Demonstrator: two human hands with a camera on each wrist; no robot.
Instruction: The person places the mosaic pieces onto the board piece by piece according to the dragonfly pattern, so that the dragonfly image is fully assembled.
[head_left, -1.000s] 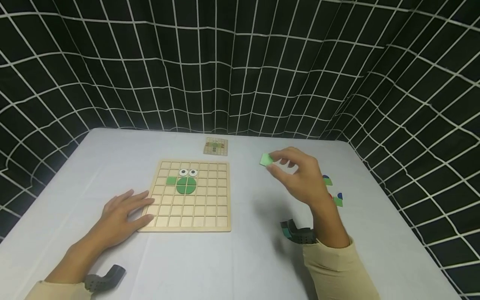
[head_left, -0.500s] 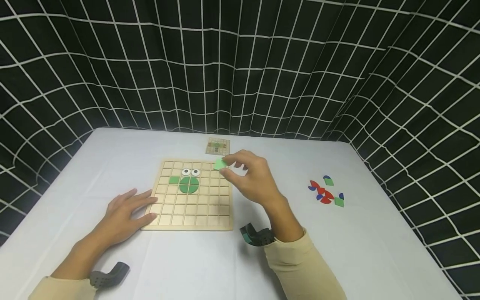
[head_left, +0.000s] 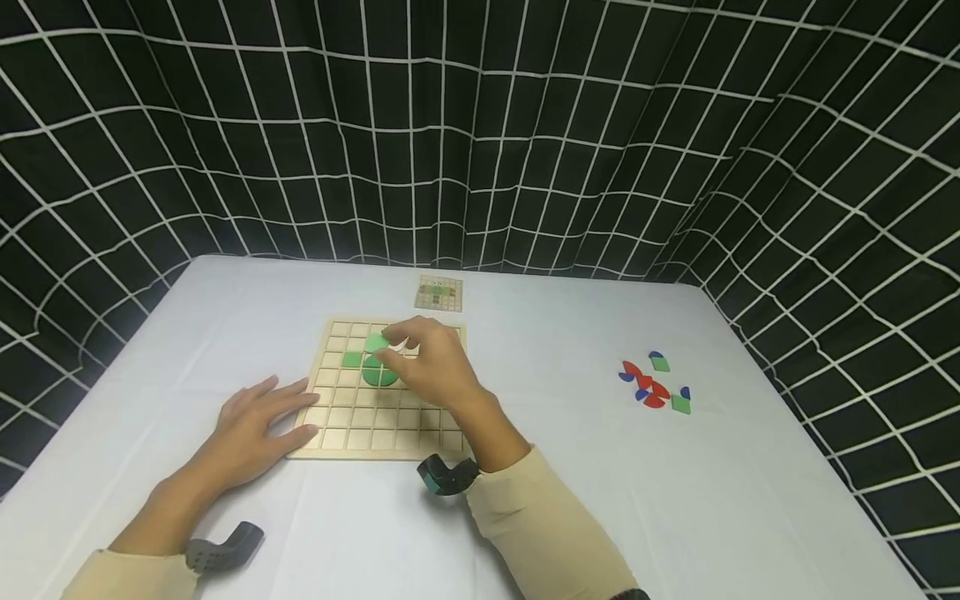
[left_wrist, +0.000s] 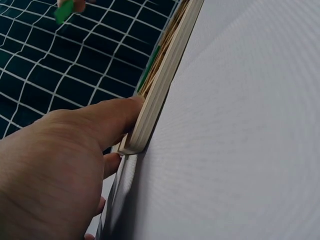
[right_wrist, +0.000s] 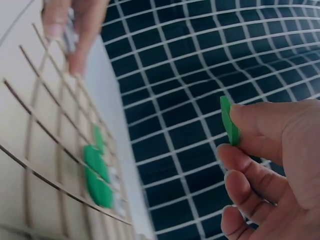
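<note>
A light green square tile (right_wrist: 228,120) is pinched between the thumb and forefinger of my right hand (head_left: 435,360), raised above the gridded wooden board (head_left: 360,437). In the right wrist view the tile is held clear of the board. My left hand (head_left: 255,429) rests at the board's left edge, its fingers extended and touching the rim; the left wrist view shows the thumb (left_wrist: 120,112) against that edge. On the board lie a round dark green shape (head_left: 381,377) made of pieces and a green square (head_left: 351,359) at its left. The right hand hides the white eye pieces in the head view.
Behind the board lies a small pattern card (head_left: 438,293). At right on the white table, red pieces (head_left: 645,382), blue half-rounds (head_left: 642,395) and green squares (head_left: 681,404) lie loose. A black curtain with white grid lines (head_left: 465,150) rises behind the table.
My right hand has carried the green tile leftwards from beside the board to over the round green shape. The left hand has stayed at the board's left edge.
</note>
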